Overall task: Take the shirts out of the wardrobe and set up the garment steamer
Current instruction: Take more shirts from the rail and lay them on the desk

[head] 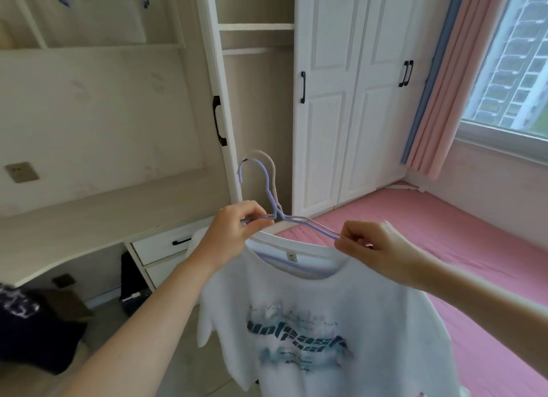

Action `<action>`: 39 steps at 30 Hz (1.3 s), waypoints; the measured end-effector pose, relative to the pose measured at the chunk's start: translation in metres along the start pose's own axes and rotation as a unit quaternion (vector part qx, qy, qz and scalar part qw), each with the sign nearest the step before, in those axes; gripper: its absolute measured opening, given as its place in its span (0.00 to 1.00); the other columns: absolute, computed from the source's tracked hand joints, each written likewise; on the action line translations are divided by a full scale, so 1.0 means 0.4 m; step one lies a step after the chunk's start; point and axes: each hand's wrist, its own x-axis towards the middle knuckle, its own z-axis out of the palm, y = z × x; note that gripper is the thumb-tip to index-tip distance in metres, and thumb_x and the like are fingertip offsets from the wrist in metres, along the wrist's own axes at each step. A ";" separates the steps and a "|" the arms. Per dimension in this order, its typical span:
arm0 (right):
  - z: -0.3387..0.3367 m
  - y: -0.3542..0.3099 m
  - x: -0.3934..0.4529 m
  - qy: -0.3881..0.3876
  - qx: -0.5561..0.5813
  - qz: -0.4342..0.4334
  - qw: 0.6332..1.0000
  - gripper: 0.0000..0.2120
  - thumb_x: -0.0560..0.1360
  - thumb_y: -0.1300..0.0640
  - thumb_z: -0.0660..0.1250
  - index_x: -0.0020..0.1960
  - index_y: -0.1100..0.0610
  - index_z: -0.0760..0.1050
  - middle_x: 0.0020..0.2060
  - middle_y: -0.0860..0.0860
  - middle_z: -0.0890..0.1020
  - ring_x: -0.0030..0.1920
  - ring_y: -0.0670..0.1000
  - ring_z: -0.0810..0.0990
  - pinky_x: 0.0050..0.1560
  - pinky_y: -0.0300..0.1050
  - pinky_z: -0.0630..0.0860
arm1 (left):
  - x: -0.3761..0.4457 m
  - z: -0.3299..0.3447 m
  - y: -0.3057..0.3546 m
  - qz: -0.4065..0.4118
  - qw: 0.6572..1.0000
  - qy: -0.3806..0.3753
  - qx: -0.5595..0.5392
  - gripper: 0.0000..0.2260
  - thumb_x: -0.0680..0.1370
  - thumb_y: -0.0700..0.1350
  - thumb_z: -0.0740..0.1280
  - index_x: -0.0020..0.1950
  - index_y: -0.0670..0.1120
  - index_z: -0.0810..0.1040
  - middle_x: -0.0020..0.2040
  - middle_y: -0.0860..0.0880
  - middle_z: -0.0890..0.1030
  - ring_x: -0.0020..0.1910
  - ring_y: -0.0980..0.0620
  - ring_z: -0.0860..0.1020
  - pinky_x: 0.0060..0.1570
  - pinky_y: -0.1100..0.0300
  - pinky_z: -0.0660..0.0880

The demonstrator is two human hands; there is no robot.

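- Head view looks down on two bare hands holding up a white T-shirt [311, 322] on hangers in front of the wardrobe [341, 100].
- Left hand [234, 233] curls its fingers round the left arm of the lilac hanger [268, 189], close under the hook.
- Right hand [370, 245] pinches the thin right arm of the same hanger between thumb and fingertips.
- A second, pale hanger [271, 165] sits just behind the lilac one, their hooks nearly overlapping.
- The shirt hangs free in the air between the hands, its printed front facing the camera, above the near edge of the pink bed [444, 233].
- One wardrobe door [219, 100] stands open, showing a bare rail and shelf inside; the doors to its right are closed.
- A pale counter [74, 236] with drawers runs along the left wall.
- Pink and blue curtains [439, 85] hang beside the window [519, 70] at the right.
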 end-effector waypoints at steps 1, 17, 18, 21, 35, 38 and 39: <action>0.004 0.000 0.001 0.007 -0.023 -0.017 1.000 0.17 0.77 0.52 0.65 0.34 0.59 0.69 0.25 0.45 0.68 0.27 0.44 0.63 0.29 0.37 0.60 | -0.017 -0.003 0.007 -0.006 1.000 0.010 -0.006 0.03 0.75 0.43 0.71 0.42 0.47 0.81 0.37 0.50 0.81 0.38 0.57 0.76 0.44 0.62 0.71; 0.192 -0.097 0.087 -0.013 -0.054 -0.235 0.970 0.10 0.79 0.50 0.60 0.59 0.49 0.74 0.48 0.44 0.77 0.44 0.44 0.77 0.43 0.39 0.73 | -0.297 -0.140 0.013 -0.078 0.968 0.211 0.115 0.06 0.72 0.44 0.74 0.38 0.52 0.80 0.37 0.55 0.79 0.42 0.53 0.73 0.43 0.60 0.69; 0.214 -0.112 0.094 -0.020 -0.054 -0.237 0.970 0.09 0.80 0.51 0.61 0.58 0.49 0.75 0.47 0.44 0.76 0.43 0.44 0.76 0.42 0.39 0.73 | -0.315 -0.152 0.011 -0.081 0.965 0.217 0.124 0.06 0.72 0.44 0.74 0.38 0.52 0.80 0.37 0.55 0.79 0.41 0.52 0.72 0.42 0.60 0.69; 0.278 -0.154 0.116 -0.045 -0.040 -0.242 0.968 0.10 0.80 0.50 0.60 0.56 0.51 0.75 0.47 0.44 0.77 0.43 0.44 0.77 0.43 0.42 0.75 | -0.366 -0.193 0.001 -0.090 0.955 0.239 0.152 0.04 0.72 0.44 0.74 0.38 0.51 0.81 0.38 0.55 0.79 0.42 0.51 0.73 0.43 0.57 0.70; 0.637 -0.407 0.256 -0.130 -0.012 -0.244 0.961 0.09 0.81 0.51 0.55 0.46 0.51 0.71 0.40 0.45 0.73 0.41 0.46 0.72 0.42 0.42 0.69 | -0.601 -0.490 -0.119 -0.154 0.923 0.293 0.195 0.02 0.72 0.43 0.74 0.40 0.48 0.82 0.39 0.61 0.79 0.40 0.53 0.75 0.43 0.55 0.73; 0.717 -0.481 0.284 -0.140 -0.006 -0.238 0.961 0.08 0.82 0.51 0.53 0.45 0.48 0.67 0.37 0.43 0.72 0.36 0.44 0.71 0.37 0.40 0.67 | -0.652 -0.577 -0.155 -0.169 0.921 0.299 0.182 0.02 0.72 0.43 0.74 0.41 0.46 0.83 0.38 0.56 0.80 0.40 0.52 0.79 0.43 0.52 0.76; 0.746 -0.505 0.294 -0.139 -0.007 -0.236 0.962 0.08 0.82 0.50 0.53 0.45 0.47 0.66 0.36 0.43 0.72 0.35 0.44 0.70 0.35 0.41 0.66 | -0.668 -0.608 -0.166 -0.173 0.921 0.300 0.179 0.03 0.72 0.43 0.74 0.42 0.45 0.83 0.38 0.54 0.81 0.40 0.52 0.80 0.44 0.51 0.77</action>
